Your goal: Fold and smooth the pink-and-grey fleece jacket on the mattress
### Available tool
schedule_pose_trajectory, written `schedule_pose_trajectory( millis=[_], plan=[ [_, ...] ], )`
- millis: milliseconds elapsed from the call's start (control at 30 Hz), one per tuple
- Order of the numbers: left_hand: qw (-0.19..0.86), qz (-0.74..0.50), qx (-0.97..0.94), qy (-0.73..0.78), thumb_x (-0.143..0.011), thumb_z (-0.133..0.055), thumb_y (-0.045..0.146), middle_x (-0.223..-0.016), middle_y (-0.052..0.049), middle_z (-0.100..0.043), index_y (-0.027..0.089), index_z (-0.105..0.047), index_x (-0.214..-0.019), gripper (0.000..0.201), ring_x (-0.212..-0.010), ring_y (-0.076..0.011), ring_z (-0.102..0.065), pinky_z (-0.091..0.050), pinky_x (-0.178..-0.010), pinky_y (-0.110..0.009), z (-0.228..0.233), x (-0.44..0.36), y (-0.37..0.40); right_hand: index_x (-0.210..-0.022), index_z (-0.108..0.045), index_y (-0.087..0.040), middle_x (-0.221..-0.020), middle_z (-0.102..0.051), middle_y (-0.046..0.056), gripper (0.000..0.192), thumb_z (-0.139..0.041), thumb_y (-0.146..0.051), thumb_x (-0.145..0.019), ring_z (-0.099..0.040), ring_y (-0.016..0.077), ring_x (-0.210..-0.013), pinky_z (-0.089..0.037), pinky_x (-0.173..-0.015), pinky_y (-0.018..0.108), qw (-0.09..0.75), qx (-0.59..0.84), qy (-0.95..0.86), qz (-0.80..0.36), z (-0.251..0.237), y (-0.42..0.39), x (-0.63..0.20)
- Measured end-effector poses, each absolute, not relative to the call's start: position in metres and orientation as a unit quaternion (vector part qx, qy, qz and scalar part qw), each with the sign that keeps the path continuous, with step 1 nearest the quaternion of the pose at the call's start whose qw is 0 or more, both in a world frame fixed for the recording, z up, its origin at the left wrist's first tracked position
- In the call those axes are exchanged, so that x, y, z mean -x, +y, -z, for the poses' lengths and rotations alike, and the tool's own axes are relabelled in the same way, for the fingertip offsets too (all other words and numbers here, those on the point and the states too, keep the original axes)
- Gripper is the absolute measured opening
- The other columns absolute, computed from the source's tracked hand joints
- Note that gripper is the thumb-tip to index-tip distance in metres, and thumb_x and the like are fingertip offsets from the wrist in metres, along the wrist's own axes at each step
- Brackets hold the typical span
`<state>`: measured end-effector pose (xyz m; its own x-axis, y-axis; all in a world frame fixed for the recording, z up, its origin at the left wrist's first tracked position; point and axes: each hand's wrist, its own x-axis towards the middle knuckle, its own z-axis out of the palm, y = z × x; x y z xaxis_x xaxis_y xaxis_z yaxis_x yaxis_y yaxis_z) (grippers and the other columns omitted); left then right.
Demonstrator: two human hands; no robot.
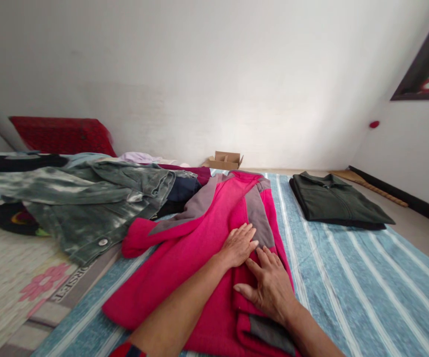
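A pink and grey jacket [199,258] lies spread on the blue striped sheet, with its right side and sleeve folded inward. One sleeve reaches out to the left; the collar points away from me. My left hand [239,244] rests on the middle of the garment, fingers laid out on the fabric. Just beside it, my right hand [268,285] lies on the folded sleeve, fingers spread and thumb apart. Neither hand grips the cloth. The folded sleeve's grey cuff area [272,333] shows near the bottom edge.
A dark folded garment [342,201] lies to the right on the striped sheet [378,287]. At left is a heap with a grey-green denim jacket [84,198]. Behind stand a small cardboard box [226,160] and a red patterned object [63,136] near the white wall.
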<state>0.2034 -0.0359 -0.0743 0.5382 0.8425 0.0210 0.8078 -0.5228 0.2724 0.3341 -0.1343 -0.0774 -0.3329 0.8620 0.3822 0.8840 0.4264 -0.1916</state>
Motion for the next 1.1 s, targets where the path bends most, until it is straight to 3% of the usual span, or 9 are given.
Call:
schedule_pose_trajectory(
  millis=[667,1100],
  plan=[
    [0.111,-0.088,-0.871,0.470,-0.094,-0.022,0.042,-0.148,-0.008,-0.029,0.017,-0.032,-0.138,0.052,-0.137,-0.0205,-0.018,-0.019,-0.109,-0.041,0.0778,-0.2048,-0.0383,-0.122,-0.058,-0.022,-0.131,-0.048,0.019,0.072,-0.044,-0.073,-0.074,-0.042,0.0390,-0.121,-0.036,-0.095,0.056,0.202,0.523,-0.827,0.050,0.0785,-0.1367,-0.3344],
    [0.110,-0.092,-0.873,0.466,-0.094,-0.022,0.042,-0.148,-0.008,-0.029,0.018,-0.032,-0.138,0.051,-0.137,-0.0203,-0.020,-0.019,-0.109,-0.040,0.0736,-0.2064,-0.0393,-0.123,-0.056,-0.018,-0.129,-0.050,0.017,0.074,-0.049,-0.072,-0.072,-0.041,0.0361,-0.122,-0.034,-0.097,0.055,0.221,0.515,-0.827,0.053,0.0784,-0.1371,-0.3372]
  ],
)
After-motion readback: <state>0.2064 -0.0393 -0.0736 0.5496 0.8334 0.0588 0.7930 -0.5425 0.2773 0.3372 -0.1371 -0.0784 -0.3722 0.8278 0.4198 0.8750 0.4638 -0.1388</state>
